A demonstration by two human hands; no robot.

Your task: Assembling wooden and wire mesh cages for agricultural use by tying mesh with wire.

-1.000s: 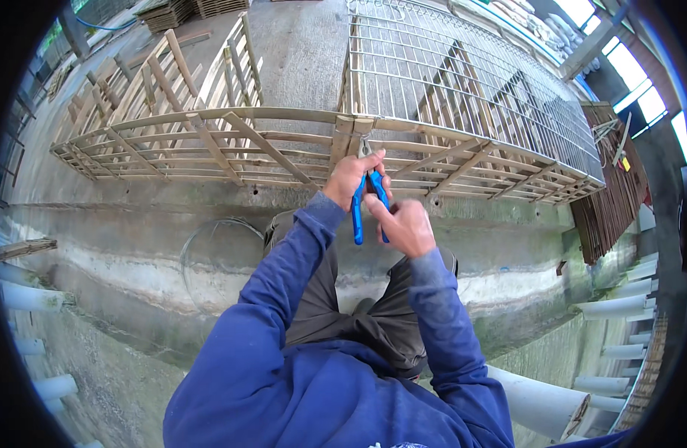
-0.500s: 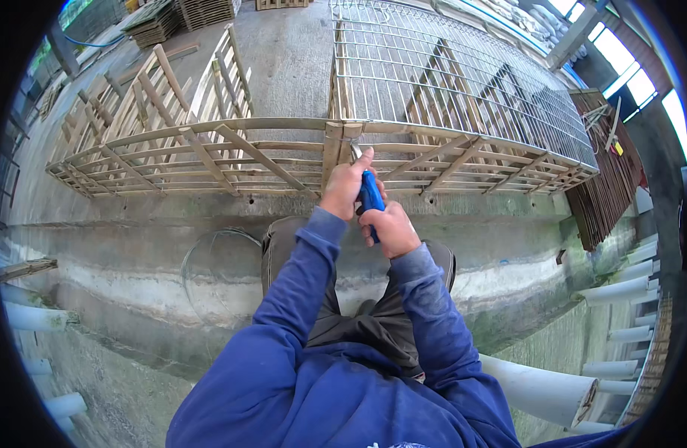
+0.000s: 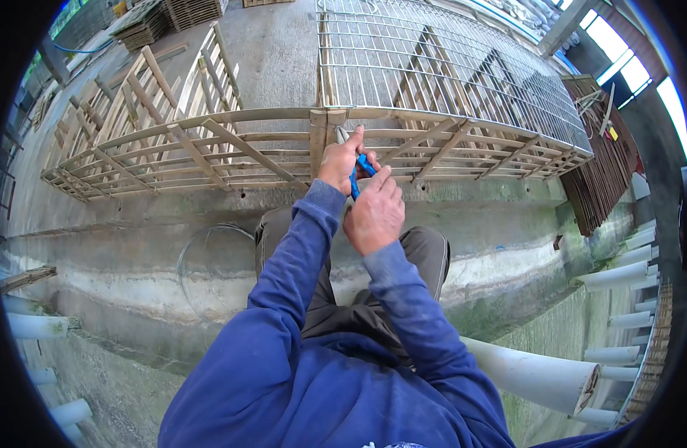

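A pair of pliers with blue handles (image 3: 354, 184) points away from me, its metal jaws (image 3: 341, 135) against a wooden post (image 3: 318, 142) where two slatted frames meet. My left hand (image 3: 338, 164) is closed around the pliers near the jaws, thumb stretched forward along them. Lower down, my right hand (image 3: 375, 215) wraps the handles with its back facing up, and its fingers partly hide them. The left slatted frame (image 3: 201, 149) is open on top. Over the right one lies a wire mesh (image 3: 440, 75). Any wire in the jaws is too small to make out.
I sit over a concrete channel with a loop of wire (image 3: 183, 261) at my left knee. Pale pipes (image 3: 537, 373) stick out at the right, and others at the left. Dark slatted panels (image 3: 601, 172) lean at the far right. Stacked pallets (image 3: 145, 26) stand at the back left.
My right hand has rolled over, so its back now faces up, and the pliers' handles have turned with it. The left hand stays near the jaws. The whole view has shifted slightly.
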